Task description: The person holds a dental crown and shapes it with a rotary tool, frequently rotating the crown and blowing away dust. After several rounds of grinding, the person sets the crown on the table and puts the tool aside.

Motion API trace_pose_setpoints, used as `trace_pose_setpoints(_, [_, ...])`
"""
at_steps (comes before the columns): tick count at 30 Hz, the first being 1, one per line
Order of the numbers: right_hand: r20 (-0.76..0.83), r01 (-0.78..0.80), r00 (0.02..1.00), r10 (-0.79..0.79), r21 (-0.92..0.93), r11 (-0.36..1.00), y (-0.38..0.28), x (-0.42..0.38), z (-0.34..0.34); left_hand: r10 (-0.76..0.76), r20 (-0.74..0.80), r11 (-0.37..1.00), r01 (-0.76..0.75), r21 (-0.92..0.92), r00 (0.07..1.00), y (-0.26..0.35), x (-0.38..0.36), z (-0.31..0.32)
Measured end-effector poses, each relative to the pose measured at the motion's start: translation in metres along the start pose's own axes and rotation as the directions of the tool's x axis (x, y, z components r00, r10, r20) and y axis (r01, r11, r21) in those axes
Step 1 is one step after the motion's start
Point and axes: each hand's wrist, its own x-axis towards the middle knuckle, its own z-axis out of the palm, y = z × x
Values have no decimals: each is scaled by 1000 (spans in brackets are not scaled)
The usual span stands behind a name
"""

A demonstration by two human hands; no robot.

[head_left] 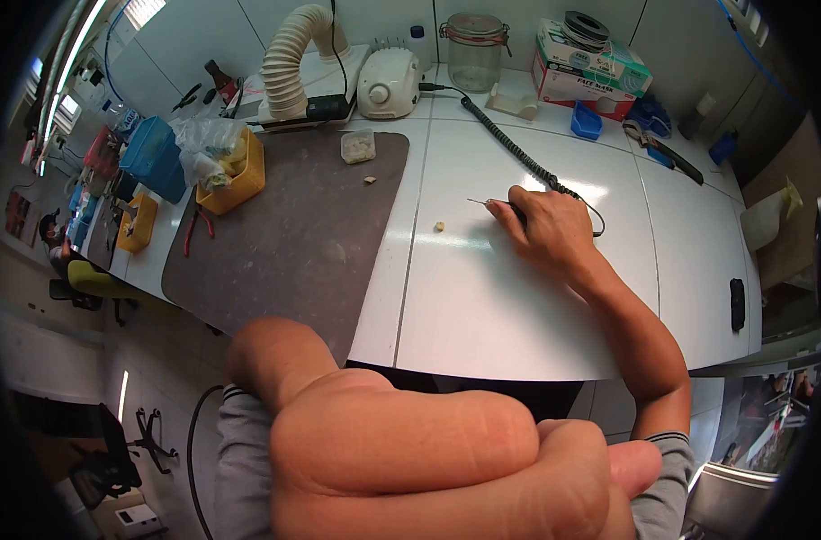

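My right hand (pixel 550 225) is over the white tabletop, its fingers closed round a dark handpiece with a thin metal tip (pixel 476 201) pointing left. From that hand a black coiled cord (pixel 509 144) runs back to a white control unit (pixel 390 83). A small yellowish piece (pixel 440 226) lies on the table, left of the tip. Very near the camera, my left hand (pixel 437 459) fills the bottom of the view with its fingers folded. Whether anything is inside those fingers is hidden.
A grey-brown mat (pixel 284 216) covers the table's left part, with a small clear box (pixel 358 147) at its back. Red-handled pliers (pixel 199 230) lie beside a yellow bin (pixel 235 184). Behind stand a glass jar (pixel 475 58) and mask boxes (pixel 581 81). A person (pixel 52 236) is far left.
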Motion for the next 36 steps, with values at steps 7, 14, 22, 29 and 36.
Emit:
trace_pose_setpoints(7, [-12,19,1000,-19,7,1000,2,0,2,-15,2,999,15,37,1000,7,4,-5])
trace_pose_setpoints(14, [-7,3,1000,-3,6,1000,3,-3,1,10,-237,989,-44,-141,971,-54,-24,21])
trace_pose_setpoints(22, [-31,13,999,-12,47,999,3,-5,-2,-402,782,576,795,-189,477,-177,-121,65])
trace_pose_setpoints(29, [-44,68,997,-66,50,996,4,-8,-4,-321,831,480,834,-272,455,-170,-151,79])
trace_pose_setpoints(36, [-44,122,992,-119,55,991,6,-8,-4,-356,775,502,806,-313,523,-167,-163,86])
